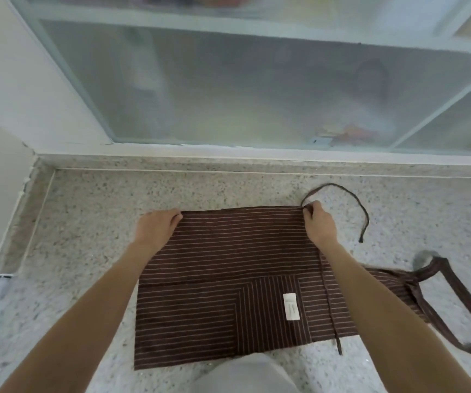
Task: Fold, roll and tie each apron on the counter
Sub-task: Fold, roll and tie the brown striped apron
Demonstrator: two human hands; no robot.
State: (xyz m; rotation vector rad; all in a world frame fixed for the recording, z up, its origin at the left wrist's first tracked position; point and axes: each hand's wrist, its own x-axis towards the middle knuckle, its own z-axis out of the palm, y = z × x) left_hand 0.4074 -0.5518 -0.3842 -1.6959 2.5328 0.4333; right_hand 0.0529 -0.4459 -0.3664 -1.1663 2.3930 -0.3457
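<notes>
A brown apron (pixel 228 268) with thin pale stripes lies flat on the speckled stone counter (pixel 86 222), folded into a rectangle. A white label (pixel 291 306) shows on its pocket. My left hand (pixel 156 229) pinches the far left corner of the apron. My right hand (pixel 319 222) pinches the far right corner, where a waist tie (pixel 353 199) loops off to the right. A second tie (pixel 332 307) runs down across the cloth. The neck strap (pixel 455 302) trails off to the right.
A frosted glass window (pixel 242 86) with a pale frame stands behind the counter. A white wall (pixel 7 80) closes the left side. The counter's back ledge (pixel 228 163) runs just beyond the apron. A grey garment (pixel 245 375) shows at the bottom edge.
</notes>
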